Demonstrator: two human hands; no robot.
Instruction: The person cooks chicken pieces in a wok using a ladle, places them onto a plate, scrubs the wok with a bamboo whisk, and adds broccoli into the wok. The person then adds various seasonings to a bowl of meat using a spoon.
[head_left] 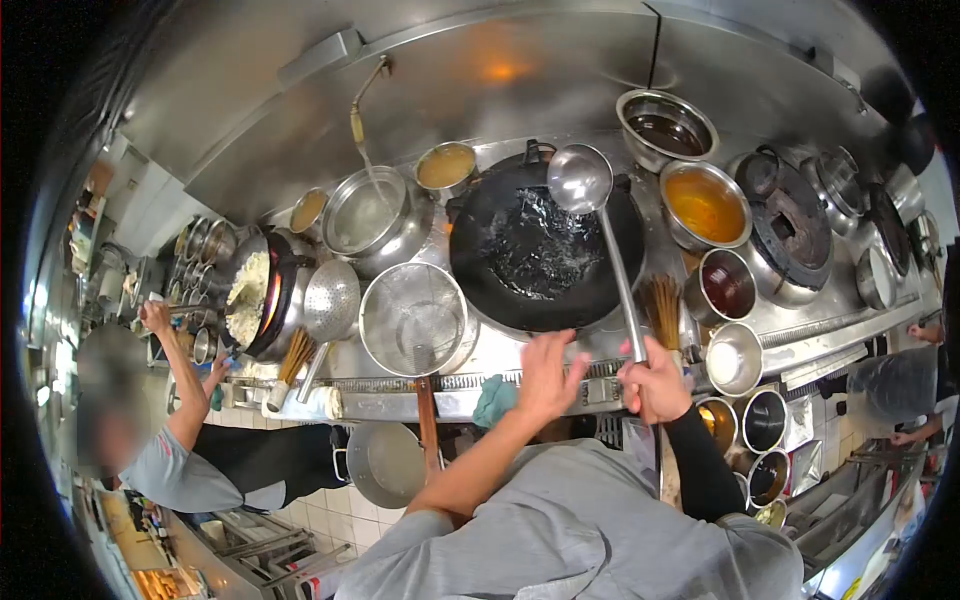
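My right hand is closed round the handle of a long metal ladle, whose bowl is over the far right side of a black wok. Clear liquid ripples in the wok. My left hand has its fingers apart, holds nothing, and is in front of the wok's near edge. A green cloth lies on the counter edge just left of it. Left of the wok, a round mesh strainer rests over a pot, its wooden handle pointing toward me.
A bowl of dark liquid, a bowl of orange liquid and a pot of red sauce stand right of the wok. Bamboo brush is beside my right hand. At left, a co-worker handles a wok of pale food.
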